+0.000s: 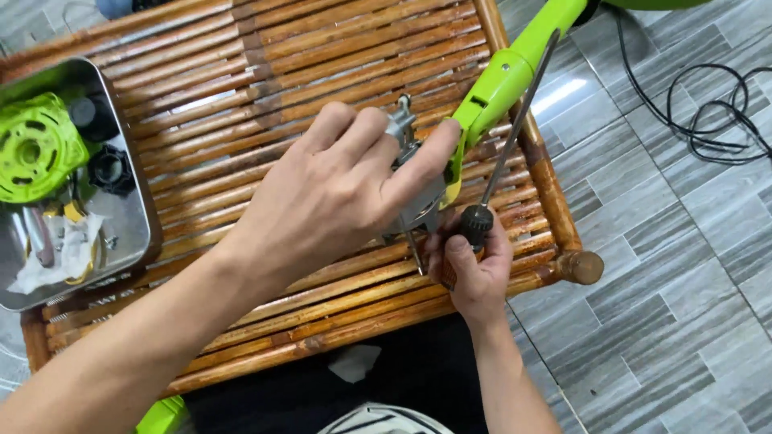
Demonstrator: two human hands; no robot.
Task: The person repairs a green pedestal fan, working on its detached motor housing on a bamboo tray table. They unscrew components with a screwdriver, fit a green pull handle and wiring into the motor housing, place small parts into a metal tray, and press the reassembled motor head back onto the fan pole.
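My left hand point(342, 189) lies over a grey metal machine part point(410, 173) on the bamboo table point(281, 72), its fingers gripping the part where it joins a bright green plastic arm point(515, 64). My right hand point(474, 265) is closed around the dark handle of a long screwdriver point(515, 128), whose shaft points up and away along the green arm. A thin metal pin sticks out below the grey part, just left of my right hand.
A metal tray point(141, 233) at the table's left end holds a green round cover point(36, 149), black caps point(108, 169) and crumpled tissue. Black cable point(708, 112) loops on the grey tiled floor at right. The table's corner post point(583, 267) is near my right hand.
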